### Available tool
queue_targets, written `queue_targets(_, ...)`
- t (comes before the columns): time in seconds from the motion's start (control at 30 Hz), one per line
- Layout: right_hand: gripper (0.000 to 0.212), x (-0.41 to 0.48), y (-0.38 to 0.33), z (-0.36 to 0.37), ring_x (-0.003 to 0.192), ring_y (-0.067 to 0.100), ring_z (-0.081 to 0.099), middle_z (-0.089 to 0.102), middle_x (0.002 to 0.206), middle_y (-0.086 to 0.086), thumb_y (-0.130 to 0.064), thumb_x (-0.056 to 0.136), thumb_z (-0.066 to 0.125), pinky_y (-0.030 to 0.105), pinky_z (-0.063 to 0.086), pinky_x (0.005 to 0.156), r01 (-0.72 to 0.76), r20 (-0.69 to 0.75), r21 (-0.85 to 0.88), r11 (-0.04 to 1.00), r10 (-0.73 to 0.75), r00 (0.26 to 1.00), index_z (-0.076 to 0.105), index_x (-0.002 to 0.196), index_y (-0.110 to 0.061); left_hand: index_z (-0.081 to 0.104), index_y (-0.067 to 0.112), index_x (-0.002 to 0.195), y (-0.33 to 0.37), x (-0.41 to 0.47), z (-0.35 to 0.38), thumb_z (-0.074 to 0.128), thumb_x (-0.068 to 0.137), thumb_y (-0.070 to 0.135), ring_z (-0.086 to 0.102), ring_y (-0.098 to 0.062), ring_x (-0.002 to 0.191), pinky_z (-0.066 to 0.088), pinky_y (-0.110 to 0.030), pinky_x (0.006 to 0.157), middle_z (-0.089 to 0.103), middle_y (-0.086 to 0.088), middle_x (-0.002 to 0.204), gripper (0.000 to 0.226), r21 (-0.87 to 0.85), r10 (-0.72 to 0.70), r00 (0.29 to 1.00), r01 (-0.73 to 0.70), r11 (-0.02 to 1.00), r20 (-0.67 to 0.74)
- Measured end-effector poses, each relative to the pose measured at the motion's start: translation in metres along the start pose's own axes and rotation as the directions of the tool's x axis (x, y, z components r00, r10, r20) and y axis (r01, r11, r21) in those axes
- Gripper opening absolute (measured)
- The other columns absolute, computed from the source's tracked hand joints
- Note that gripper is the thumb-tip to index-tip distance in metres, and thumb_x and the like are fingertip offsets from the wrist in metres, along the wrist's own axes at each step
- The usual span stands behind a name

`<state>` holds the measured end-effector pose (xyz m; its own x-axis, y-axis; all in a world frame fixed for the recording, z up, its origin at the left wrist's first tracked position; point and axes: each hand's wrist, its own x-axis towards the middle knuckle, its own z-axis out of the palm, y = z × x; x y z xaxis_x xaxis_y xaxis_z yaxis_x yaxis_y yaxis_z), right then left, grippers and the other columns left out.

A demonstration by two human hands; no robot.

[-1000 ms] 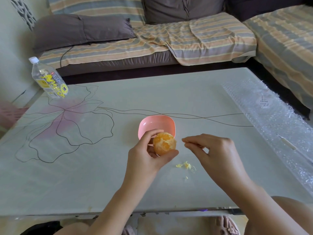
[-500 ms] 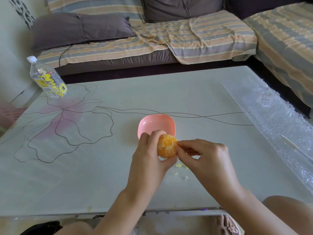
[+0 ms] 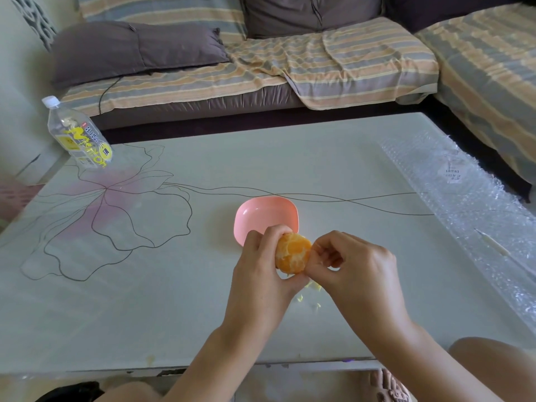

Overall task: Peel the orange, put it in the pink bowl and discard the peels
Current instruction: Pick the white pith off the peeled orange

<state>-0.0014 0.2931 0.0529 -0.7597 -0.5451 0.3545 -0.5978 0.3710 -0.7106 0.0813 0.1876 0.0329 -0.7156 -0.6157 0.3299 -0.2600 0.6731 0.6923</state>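
Orange flesh shows: the orange (image 3: 293, 252) is mostly bare of peel, and you hold it over the bench (image 3: 203, 314), just on the near side of the pink bowl (image 3: 261, 211). Your left hand (image 3: 261, 274) wraps its fingers (image 3: 272, 232) round the fruit, while your right hand (image 3: 356, 268) pinches at its right side. Pale peel scraps (image 3: 314, 287) lie beneath your hands. A bottle (image 3: 78, 137) stands at the far left corner, and bubble wrap (image 3: 464, 198) runs along the right edge.

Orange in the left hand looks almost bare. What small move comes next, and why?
Probably pull the right hand away to strip the bit it pinches on the orange; the left hand grips the fruit in front of the empty pink bowl, and pale scraps lie on the table.
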Motion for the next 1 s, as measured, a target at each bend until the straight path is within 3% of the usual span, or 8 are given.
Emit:
queue_targets(0.23, 0.015, 0.004, -0.003, -0.006, 0.06, 0.008, 0.057, 0.062, 0.06, -0.008, -0.01, 0.065, 0.072, 0.017, 0.045, 0.057, -0.144, 0.033, 0.156, 0.977, 0.14, 0.99, 0.065, 0.06, -0.022, 0.051, 0.036, 0.103, 0.002, 0.001, -0.003, 0.081, 0.06, 0.032, 0.053, -0.009, 0.078, 0.045, -0.013, 0.064, 0.054, 0.007, 0.089, 0.052, -0.053, 0.026, 0.999, -0.028, 0.998, -0.035)
queue_targets(0.37, 0.015, 0.009, 0.002, -0.01, 0.064, 0.002, 0.06, 0.067, 0.065, -0.013, -0.012, 0.073, 0.072, 0.01, 0.046, 0.06, -0.173, 0.056, 0.193, 0.966, 0.165, 0.985, 0.07, 0.064, -0.024, 0.057, 0.033, 0.1, 0.004, 0.003, -0.007, 0.086, 0.062, 0.032, 0.06, -0.008, 0.082, 0.046, -0.009, 0.066, 0.063, 0.016, 0.09, 0.048, -0.222, -0.05, 0.999, 0.049, 0.974, 0.003)
queue_targets(0.5, 0.011, 0.014, 0.013, -0.01, 0.08, 0.007, 0.057, 0.066, 0.083, -0.013, -0.015, 0.074, 0.078, 0.014, 0.041, 0.067, -0.036, 0.032, -0.048, 0.998, 0.037, 0.999, 0.077, 0.078, -0.026, 0.058, 0.038, 0.095, 0.0, 0.006, -0.014, 0.088, 0.057, 0.031, 0.063, -0.005, 0.08, 0.049, -0.013, 0.067, 0.063, 0.022, 0.091, 0.049, -0.351, -0.183, 0.979, 0.204, 0.914, 0.092)
queue_targets(0.6, 0.026, 0.015, 0.024, -0.009, 0.081, 0.021, 0.06, 0.07, 0.078, -0.007, -0.004, 0.073, 0.076, 0.035, 0.046, 0.077, 0.01, 0.079, -0.177, 0.984, 0.004, 0.997, 0.077, 0.088, -0.025, 0.06, 0.035, 0.095, -0.006, 0.008, -0.018, 0.083, 0.056, 0.031, 0.064, -0.008, 0.081, 0.052, -0.019, 0.07, 0.065, 0.018, 0.092, 0.045, -0.409, -0.223, 0.965, 0.26, 0.875, 0.138)
queue_targets(0.7, 0.021, 0.014, 0.028, -0.008, 0.083, 0.022, 0.066, 0.075, 0.083, -0.003, -0.007, 0.083, 0.069, 0.033, 0.035, 0.099, 0.0, 0.164, -0.24, 0.971, 0.04, 0.986, 0.075, 0.097, -0.022, 0.061, 0.033, 0.095, -0.008, 0.009, -0.022, 0.087, 0.059, 0.024, 0.065, -0.007, 0.079, 0.051, -0.017, 0.068, 0.066, 0.016, 0.092, 0.046, -0.401, -0.229, 0.963, 0.267, 0.876, 0.14)
queue_targets(0.8, 0.007, 0.015, 0.025, -0.008, 0.081, 0.014, 0.065, 0.074, 0.08, -0.008, -0.022, 0.084, 0.068, 0.027, 0.023, 0.107, -0.003, 0.196, -0.241, 0.97, 0.052, 0.979, 0.076, 0.084, -0.021, 0.062, 0.032, 0.096, -0.01, 0.009, -0.023, 0.088, 0.054, 0.031, 0.065, -0.008, 0.078, 0.051, -0.018, 0.068, 0.067, 0.011, 0.089, 0.049, -0.385, -0.237, 0.964, 0.266, 0.884, 0.124)
queue_targets(0.9, 0.021, 0.016, 0.021, -0.011, 0.071, 0.008, 0.054, 0.063, 0.061, -0.01, -0.037, 0.072, 0.076, 0.023, 0.03, 0.09, -0.044, 0.2, -0.211, 0.976, 0.087, 0.976, 0.068, 0.061, -0.021, 0.063, 0.033, 0.097, -0.01, 0.009, -0.024, 0.09, 0.053, 0.034, 0.062, -0.005, 0.072, 0.047, -0.014, 0.063, 0.066, 0.013, 0.085, 0.051, -0.324, -0.219, 0.971, 0.24, 0.915, 0.1)
queue_targets(1.0, 0.025, 0.016, 0.021, -0.011, 0.07, 0.013, 0.047, 0.055, 0.066, -0.012, -0.022, 0.067, 0.082, 0.023, 0.027, 0.07, -0.028, 0.169, -0.24, 0.97, 0.071, 0.983, 0.058, 0.061, -0.024, 0.063, 0.035, 0.096, -0.009, 0.008, -0.026, 0.088, 0.055, 0.032, 0.06, -0.003, 0.072, 0.044, -0.009, 0.061, 0.064, 0.02, 0.089, 0.048, -0.285, -0.187, 0.979, 0.203, 0.937, 0.084)
